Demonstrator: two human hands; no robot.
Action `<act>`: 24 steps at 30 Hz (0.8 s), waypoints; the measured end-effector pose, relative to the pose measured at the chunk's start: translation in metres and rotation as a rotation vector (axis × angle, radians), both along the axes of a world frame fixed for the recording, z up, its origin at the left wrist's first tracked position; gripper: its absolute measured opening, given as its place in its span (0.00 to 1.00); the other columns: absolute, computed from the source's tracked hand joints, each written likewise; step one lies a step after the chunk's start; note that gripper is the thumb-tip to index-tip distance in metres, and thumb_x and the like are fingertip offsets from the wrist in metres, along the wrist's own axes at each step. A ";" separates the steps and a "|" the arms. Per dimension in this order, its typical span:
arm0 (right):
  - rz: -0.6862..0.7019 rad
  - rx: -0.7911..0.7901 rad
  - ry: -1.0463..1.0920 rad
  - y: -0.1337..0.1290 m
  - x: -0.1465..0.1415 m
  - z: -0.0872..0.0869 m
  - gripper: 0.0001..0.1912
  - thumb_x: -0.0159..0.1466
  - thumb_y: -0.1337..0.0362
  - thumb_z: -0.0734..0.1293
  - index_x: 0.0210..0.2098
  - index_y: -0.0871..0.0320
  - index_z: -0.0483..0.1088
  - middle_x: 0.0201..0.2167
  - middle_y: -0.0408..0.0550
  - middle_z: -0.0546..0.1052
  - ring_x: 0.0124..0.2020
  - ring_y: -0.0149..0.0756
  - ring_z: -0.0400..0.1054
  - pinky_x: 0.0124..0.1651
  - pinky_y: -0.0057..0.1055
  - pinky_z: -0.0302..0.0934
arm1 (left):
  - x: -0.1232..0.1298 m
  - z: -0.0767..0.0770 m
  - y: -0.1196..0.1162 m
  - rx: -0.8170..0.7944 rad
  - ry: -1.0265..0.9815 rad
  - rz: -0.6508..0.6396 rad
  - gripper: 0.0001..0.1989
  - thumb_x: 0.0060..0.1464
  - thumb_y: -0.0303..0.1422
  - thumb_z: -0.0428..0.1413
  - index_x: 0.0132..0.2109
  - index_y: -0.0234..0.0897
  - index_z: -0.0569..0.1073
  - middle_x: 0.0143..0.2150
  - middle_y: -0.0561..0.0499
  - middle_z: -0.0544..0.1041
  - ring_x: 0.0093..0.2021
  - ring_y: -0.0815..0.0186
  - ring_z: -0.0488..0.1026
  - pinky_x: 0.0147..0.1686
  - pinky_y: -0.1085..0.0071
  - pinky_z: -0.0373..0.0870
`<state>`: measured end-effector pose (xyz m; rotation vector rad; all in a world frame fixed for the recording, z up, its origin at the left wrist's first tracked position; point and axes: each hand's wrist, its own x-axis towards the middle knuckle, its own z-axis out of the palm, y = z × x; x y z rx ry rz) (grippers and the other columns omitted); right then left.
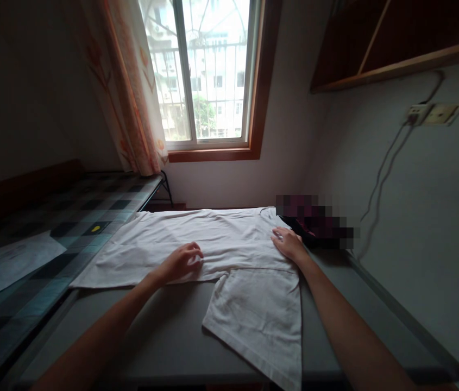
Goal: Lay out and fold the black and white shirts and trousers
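Observation:
A white short-sleeved shirt [229,231] lies spread out sideways, its near sleeve [259,309] pointing down towards me. My left hand [182,260] is over the near side of the shirt's body, fingers loosely bent and apart from the thumb, with no cloth visibly gripped. Near the collar and shoulder end, my right hand [288,243] rests on the fabric with its fingers stretched out. Some small creases run across the cloth between the two hands.
Under the shirt is a grey table [151,331]. A checked bed surface [102,201] adjoins it on the left, bearing a white sheet [17,260]. A blurred dark purple item [314,222] sits beyond my right hand. Cables [379,179] hang along the right wall.

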<state>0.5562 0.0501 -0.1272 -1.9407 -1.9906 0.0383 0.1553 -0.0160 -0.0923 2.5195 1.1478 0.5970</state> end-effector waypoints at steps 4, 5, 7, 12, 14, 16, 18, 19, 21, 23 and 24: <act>-0.002 -0.002 -0.021 -0.001 0.000 0.000 0.20 0.65 0.58 0.60 0.53 0.55 0.72 0.60 0.52 0.69 0.61 0.44 0.62 0.60 0.39 0.55 | 0.038 0.013 -0.009 -0.071 -0.008 -0.221 0.10 0.56 0.33 0.57 0.46 0.43 0.78 0.49 0.45 0.72 0.45 0.64 0.72 0.47 0.68 0.69; -0.003 -0.002 -0.027 -0.002 -0.001 0.000 0.20 0.65 0.58 0.60 0.53 0.55 0.72 0.60 0.52 0.69 0.61 0.44 0.62 0.60 0.39 0.55 | 0.042 0.016 -0.011 -0.097 -0.010 -0.259 0.12 0.56 0.32 0.58 0.47 0.44 0.78 0.51 0.46 0.71 0.47 0.64 0.72 0.48 0.68 0.69; -0.003 -0.004 -0.031 -0.002 -0.001 0.000 0.20 0.65 0.58 0.60 0.54 0.55 0.72 0.60 0.52 0.70 0.60 0.45 0.62 0.60 0.39 0.55 | 0.045 0.019 -0.012 -0.149 0.000 -0.332 0.15 0.55 0.27 0.58 0.48 0.47 0.78 0.53 0.47 0.70 0.51 0.63 0.70 0.52 0.67 0.67; 0.009 0.006 -0.011 -0.002 -0.001 0.000 0.19 0.65 0.59 0.60 0.53 0.55 0.72 0.59 0.53 0.70 0.60 0.46 0.62 0.59 0.40 0.55 | 0.049 0.016 -0.009 -0.230 0.058 -0.408 0.22 0.49 0.22 0.60 0.48 0.52 0.79 0.57 0.49 0.68 0.56 0.59 0.66 0.59 0.60 0.62; 0.021 0.013 0.003 -0.002 -0.001 -0.001 0.19 0.64 0.59 0.61 0.52 0.56 0.72 0.59 0.54 0.70 0.60 0.46 0.62 0.59 0.41 0.55 | 0.052 0.014 -0.009 -0.250 0.065 -0.401 0.20 0.45 0.24 0.64 0.45 0.51 0.81 0.58 0.50 0.66 0.58 0.57 0.64 0.60 0.59 0.61; 0.030 0.021 0.017 -0.001 0.000 -0.001 0.19 0.64 0.60 0.62 0.52 0.56 0.72 0.59 0.54 0.70 0.59 0.46 0.62 0.59 0.41 0.55 | 0.055 0.012 -0.010 -0.260 0.063 -0.389 0.16 0.43 0.26 0.66 0.41 0.49 0.82 0.57 0.50 0.67 0.58 0.56 0.63 0.60 0.59 0.60; 0.030 0.029 0.028 -0.001 0.000 -0.002 0.18 0.64 0.60 0.62 0.51 0.55 0.73 0.59 0.54 0.70 0.59 0.46 0.63 0.58 0.41 0.55 | 0.058 0.011 -0.013 -0.258 0.041 -0.370 0.13 0.43 0.27 0.67 0.38 0.46 0.82 0.56 0.49 0.67 0.57 0.56 0.64 0.60 0.60 0.60; 0.029 0.031 0.031 -0.001 0.000 -0.003 0.18 0.64 0.59 0.62 0.51 0.55 0.73 0.59 0.54 0.71 0.59 0.46 0.63 0.58 0.41 0.55 | 0.059 0.012 -0.015 -0.255 0.028 -0.365 0.13 0.42 0.27 0.67 0.38 0.45 0.82 0.55 0.49 0.68 0.56 0.57 0.64 0.60 0.61 0.60; 0.026 0.032 0.032 0.000 0.000 -0.003 0.18 0.64 0.59 0.62 0.51 0.54 0.73 0.59 0.53 0.71 0.59 0.46 0.63 0.59 0.41 0.55 | 0.062 0.014 -0.020 -0.249 0.018 -0.378 0.15 0.42 0.26 0.66 0.40 0.46 0.81 0.54 0.49 0.68 0.56 0.58 0.63 0.59 0.62 0.60; 0.026 0.032 0.027 0.000 0.000 -0.004 0.18 0.64 0.59 0.61 0.51 0.54 0.73 0.59 0.54 0.70 0.59 0.46 0.63 0.59 0.41 0.54 | 0.065 0.017 -0.025 -0.249 0.035 -0.422 0.17 0.42 0.25 0.65 0.41 0.47 0.81 0.55 0.50 0.68 0.57 0.57 0.62 0.59 0.62 0.59; 0.026 0.031 0.023 0.001 0.000 -0.004 0.18 0.65 0.59 0.61 0.51 0.54 0.73 0.59 0.54 0.70 0.59 0.46 0.62 0.59 0.41 0.54 | 0.067 0.019 -0.027 -0.256 0.041 -0.450 0.15 0.43 0.26 0.65 0.40 0.48 0.81 0.54 0.51 0.69 0.57 0.57 0.62 0.59 0.61 0.58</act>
